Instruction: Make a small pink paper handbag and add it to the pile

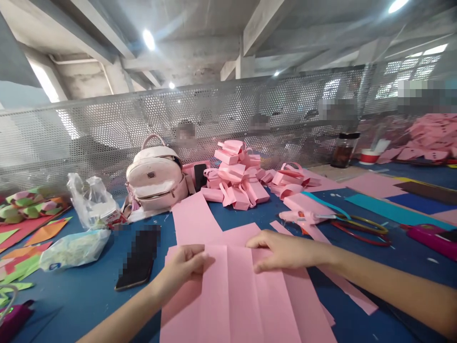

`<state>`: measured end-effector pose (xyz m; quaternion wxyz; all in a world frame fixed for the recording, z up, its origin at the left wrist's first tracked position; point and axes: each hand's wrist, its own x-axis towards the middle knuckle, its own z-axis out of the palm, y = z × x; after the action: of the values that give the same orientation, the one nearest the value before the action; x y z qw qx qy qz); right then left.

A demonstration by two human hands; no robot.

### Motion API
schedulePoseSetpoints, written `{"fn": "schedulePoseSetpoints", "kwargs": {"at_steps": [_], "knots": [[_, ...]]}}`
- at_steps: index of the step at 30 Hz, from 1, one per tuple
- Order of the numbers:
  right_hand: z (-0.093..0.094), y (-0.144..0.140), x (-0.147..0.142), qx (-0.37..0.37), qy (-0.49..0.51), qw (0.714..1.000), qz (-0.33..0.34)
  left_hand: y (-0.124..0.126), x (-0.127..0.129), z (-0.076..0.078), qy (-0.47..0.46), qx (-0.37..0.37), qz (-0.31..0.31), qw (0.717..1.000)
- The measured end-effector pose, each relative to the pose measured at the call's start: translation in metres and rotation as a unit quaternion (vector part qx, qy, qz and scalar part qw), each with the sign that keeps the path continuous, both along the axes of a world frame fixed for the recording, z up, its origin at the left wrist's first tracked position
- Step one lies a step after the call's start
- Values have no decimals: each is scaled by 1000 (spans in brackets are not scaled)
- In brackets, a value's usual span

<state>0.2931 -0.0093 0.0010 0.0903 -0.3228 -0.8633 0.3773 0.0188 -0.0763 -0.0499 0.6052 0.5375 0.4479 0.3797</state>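
Note:
A pink paper sheet (243,290) with lengthwise creases is in front of me, on top of other pink sheets. My left hand (189,264) is closed at its left edge near the top, the thumb pressed on the paper. On the far right part of the same sheet, my right hand (278,250) pinches the paper between thumb and curled fingers. Beyond the hands rises a heap of folded pink paper boxes (239,176) with strip handles. A glue gun (303,216) lies past my right hand.
Left of my hands lie a black phone (137,259) and a plastic packet (74,250). A pale pink backpack (155,176) stands against the perforated metal screen (214,109). To the right are red and yellow loops (364,231), a turquoise strip (389,212) and a dark-lidded jar (344,150).

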Motion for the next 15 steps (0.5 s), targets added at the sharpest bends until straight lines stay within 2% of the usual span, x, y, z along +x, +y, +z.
{"fn": "schedulePoseSetpoints", "kwargs": {"at_steps": [3, 6, 15], "knots": [[16, 0, -3, 21, -9, 1000, -6, 1, 11, -4, 24, 20, 7, 999], [20, 3, -11, 29, -1, 999, -21, 0, 19, -3, 42, 39, 20, 998], [-3, 9, -45, -35, 69, 997, -29, -9, 22, 1, 43, 51, 23, 997]]}}
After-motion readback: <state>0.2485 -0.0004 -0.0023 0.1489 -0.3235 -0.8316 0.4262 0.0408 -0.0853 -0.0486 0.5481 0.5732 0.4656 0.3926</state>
